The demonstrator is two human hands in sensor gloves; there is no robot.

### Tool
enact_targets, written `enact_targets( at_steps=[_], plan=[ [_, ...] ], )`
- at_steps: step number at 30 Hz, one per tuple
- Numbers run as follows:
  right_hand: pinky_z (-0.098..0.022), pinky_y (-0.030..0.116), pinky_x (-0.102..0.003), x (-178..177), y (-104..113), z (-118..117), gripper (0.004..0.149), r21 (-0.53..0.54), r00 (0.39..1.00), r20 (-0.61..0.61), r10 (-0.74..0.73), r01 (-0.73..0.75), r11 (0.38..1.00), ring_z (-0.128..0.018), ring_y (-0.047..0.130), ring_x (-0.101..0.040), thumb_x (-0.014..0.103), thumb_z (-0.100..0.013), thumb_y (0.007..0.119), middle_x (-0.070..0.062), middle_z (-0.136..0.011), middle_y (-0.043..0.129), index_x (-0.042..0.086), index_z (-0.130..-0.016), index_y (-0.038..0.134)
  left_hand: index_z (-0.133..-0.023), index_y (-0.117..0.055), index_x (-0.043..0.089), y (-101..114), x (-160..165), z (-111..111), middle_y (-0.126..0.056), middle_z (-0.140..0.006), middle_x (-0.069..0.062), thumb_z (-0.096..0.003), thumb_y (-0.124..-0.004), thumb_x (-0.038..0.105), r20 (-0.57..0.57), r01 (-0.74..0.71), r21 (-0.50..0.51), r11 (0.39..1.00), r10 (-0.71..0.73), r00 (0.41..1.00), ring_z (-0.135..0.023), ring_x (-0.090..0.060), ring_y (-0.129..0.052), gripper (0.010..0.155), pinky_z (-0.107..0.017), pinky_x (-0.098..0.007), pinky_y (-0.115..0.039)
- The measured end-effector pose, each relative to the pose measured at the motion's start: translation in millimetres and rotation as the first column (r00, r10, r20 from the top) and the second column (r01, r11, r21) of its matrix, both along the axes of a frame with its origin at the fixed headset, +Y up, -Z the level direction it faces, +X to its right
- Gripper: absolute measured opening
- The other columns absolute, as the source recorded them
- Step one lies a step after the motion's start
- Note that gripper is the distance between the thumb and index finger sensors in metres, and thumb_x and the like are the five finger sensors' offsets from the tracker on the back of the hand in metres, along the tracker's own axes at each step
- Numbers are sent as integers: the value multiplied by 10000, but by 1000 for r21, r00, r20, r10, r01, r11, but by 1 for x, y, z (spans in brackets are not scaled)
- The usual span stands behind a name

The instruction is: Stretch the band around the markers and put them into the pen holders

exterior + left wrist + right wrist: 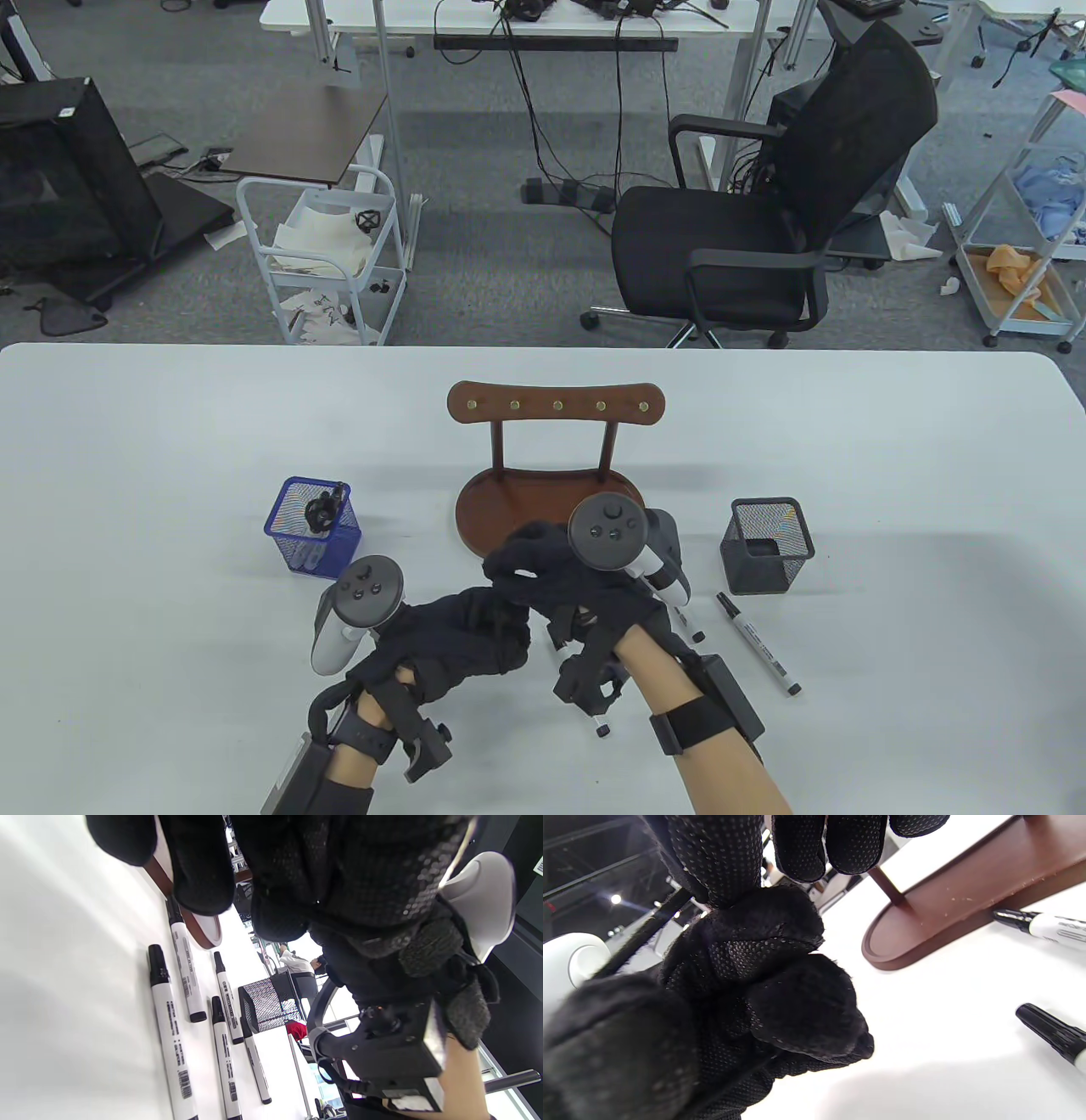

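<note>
Bright, even indoor light on my feeds; the table view is sharp, both wrist views soft up close.

From the table view I get a white table (170, 475) lit flat from above, faint soft shadows under the hands and beside the black mesh holder (767, 545), slight bowing at the frame edges. Left wrist view: table blown out near white on the left, window glare behind, glove at top blurred, markers (172, 1027) crisp. Right wrist view: left hand (746, 997) fills the frame, fuzzy and out of focus; soft grey shadow on the table below, dark ceiling with one lamp spot.
</note>
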State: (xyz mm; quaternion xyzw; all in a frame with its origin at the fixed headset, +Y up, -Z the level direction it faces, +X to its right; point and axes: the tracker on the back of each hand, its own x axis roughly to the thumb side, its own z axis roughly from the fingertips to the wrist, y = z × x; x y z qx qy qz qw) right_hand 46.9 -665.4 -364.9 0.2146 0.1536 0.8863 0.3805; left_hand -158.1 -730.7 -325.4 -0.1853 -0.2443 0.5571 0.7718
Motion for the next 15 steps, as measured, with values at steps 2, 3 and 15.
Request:
enact_targets(
  at_steps=[2,3,15],
  plan=[
    [-766,489,-619,0,-2,0,347,-14,1000,-3,-8,8,1000,-938,678,-362,336,-486,870,-30,-1028,746,342,-833,861,-1042,-704,161,0,0,0,-969,-908,-11,-482,-971,436,10,3,6,1000,-3,1000,-924,-364,-834,678,-734,-689,-574],
    [-765,490,-619,0,-3,0,348,-19,1000,-7,0,0,1000,-937,679,-362,336,-487,870,-32,-1026,749,341,-835,859,-1044,-703,149,0,1,0,-966,-909,-22,-481,-973,432,14,2,0,1000,-2,1000,-926,-371,-828,686,-735,-692,-569],
    [-750,523,-619,1,-5,7,418,-36,997,-5,72,-72,997,-932,704,-373,324,-503,874,-44,-1044,766,335,-917,817,-1059,-663,96,-2,0,0,-936,-924,-54,-449,-990,456,22,5,-3,1000,-5,1000,-948,-383,-801,780,-736,-695,-565]
  ],
)
